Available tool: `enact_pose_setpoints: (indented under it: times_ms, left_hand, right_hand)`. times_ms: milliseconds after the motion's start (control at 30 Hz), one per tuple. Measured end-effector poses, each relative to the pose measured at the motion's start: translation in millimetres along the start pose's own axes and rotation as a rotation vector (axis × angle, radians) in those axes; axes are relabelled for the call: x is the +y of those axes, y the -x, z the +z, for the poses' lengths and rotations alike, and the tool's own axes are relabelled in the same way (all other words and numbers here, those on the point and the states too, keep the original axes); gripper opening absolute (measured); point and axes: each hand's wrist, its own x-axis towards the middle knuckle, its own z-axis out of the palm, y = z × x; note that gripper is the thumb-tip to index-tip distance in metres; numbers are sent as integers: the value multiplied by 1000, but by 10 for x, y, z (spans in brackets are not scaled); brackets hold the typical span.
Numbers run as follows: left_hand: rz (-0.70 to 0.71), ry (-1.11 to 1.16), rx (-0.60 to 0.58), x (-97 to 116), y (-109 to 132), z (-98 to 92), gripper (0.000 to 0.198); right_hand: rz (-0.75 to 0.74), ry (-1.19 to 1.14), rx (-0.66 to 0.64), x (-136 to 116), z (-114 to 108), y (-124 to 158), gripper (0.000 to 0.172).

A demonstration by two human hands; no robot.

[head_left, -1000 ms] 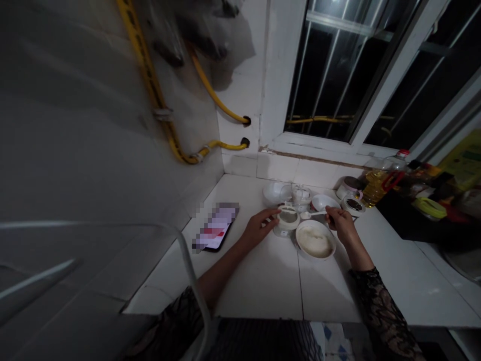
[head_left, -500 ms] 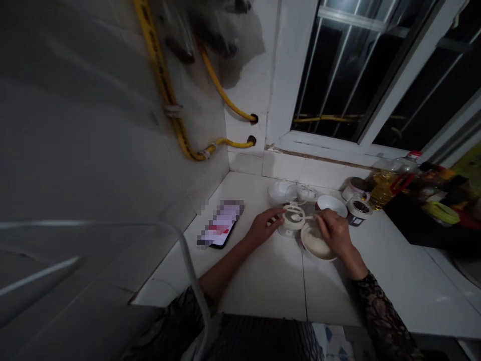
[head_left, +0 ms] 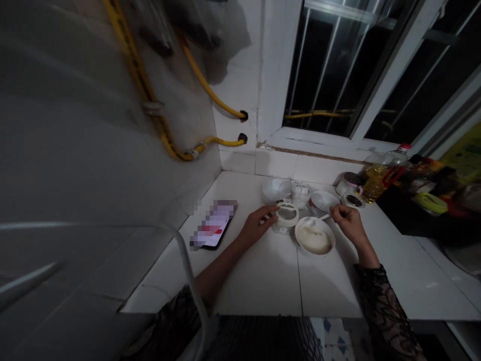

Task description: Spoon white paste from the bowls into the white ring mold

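Note:
My left hand (head_left: 258, 224) holds a small clear jar (head_left: 284, 228) by its pale rim, fingers curved against its left side. A lid appears to stand open at the jar's back. Pinched in my right hand (head_left: 347, 220) is the handle of a small white spoon (head_left: 324, 217); its head is over the far part of a white bowl (head_left: 299, 243). Pale powder (head_left: 317, 240) fills much of that bowl, lying uneven. Whether the spoon's head touches the powder is hard to make out.
Behind stand a clear bowl (head_left: 273, 190), a lidded clear jar (head_left: 300, 193) and a red-and-white bowl (head_left: 323, 200). Rightward are a dark-filled jar (head_left: 353, 200), an oil bottle (head_left: 374, 183) and a black box (head_left: 402, 215). A phone (head_left: 220, 225) lies left, beside the wall.
My right hand has moved the spoon from above the jar rightward to over the bowl of powder. My left hand stays at the jar. The view has shifted slightly.

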Motion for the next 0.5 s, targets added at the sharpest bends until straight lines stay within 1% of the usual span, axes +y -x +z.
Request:
enact_pose_setpoints:
  times_ms: [167, 267, 333, 400, 500]
  left_hand:
    - [-22, 1, 1, 18, 0, 0, 29]
    - [-27, 7, -4, 15, 2, -1, 30]
    - [-24, 6, 1, 13, 5, -2, 30]
    - [-22, -1, 1, 14, 7, -4, 31]
    - [-19, -4, -2, 16, 9, -7, 31]
  right_hand:
    - [26, -1, -108, -86, -9, 30, 41]
    - [54, -8, -229, -99, 62, 48, 35]
    - [72, -18, -286, -96, 117, 57, 34]
    - [90, -28, -293, -78, 149, 55, 36]
    - [122, -38, -239, -15, 131, 28, 40]
